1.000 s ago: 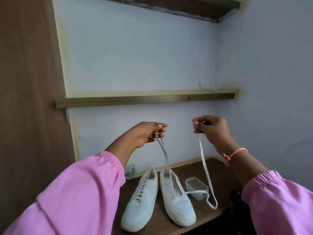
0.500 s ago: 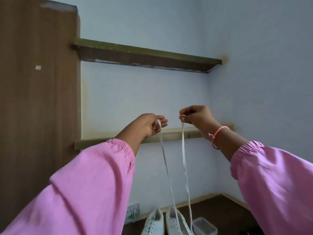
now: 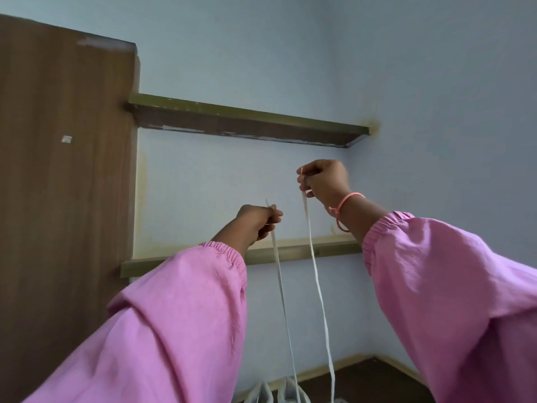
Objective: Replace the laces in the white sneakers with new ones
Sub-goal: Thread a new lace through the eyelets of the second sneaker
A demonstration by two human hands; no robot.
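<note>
A long white lace (image 3: 316, 286) hangs in two strands from my raised hands down to the bottom edge of the view. My left hand (image 3: 258, 222) pinches one end, whose tip sticks up above the fingers. My right hand (image 3: 322, 181) is held higher and pinches the other end. Only the heel tops of the white sneakers (image 3: 276, 395) show at the bottom edge; the rest of them is out of view.
Two wooden shelves cross the pale wall, the upper shelf (image 3: 247, 123) and the lower shelf (image 3: 290, 251). A brown wooden panel (image 3: 66, 199) stands at the left. A dark tabletop (image 3: 363, 382) shows at the bottom right corner.
Both hands have risen with the lace ends, the right one higher than the left. The view has tilted upward, so the sneakers and the small clear box have nearly dropped out of sight.
</note>
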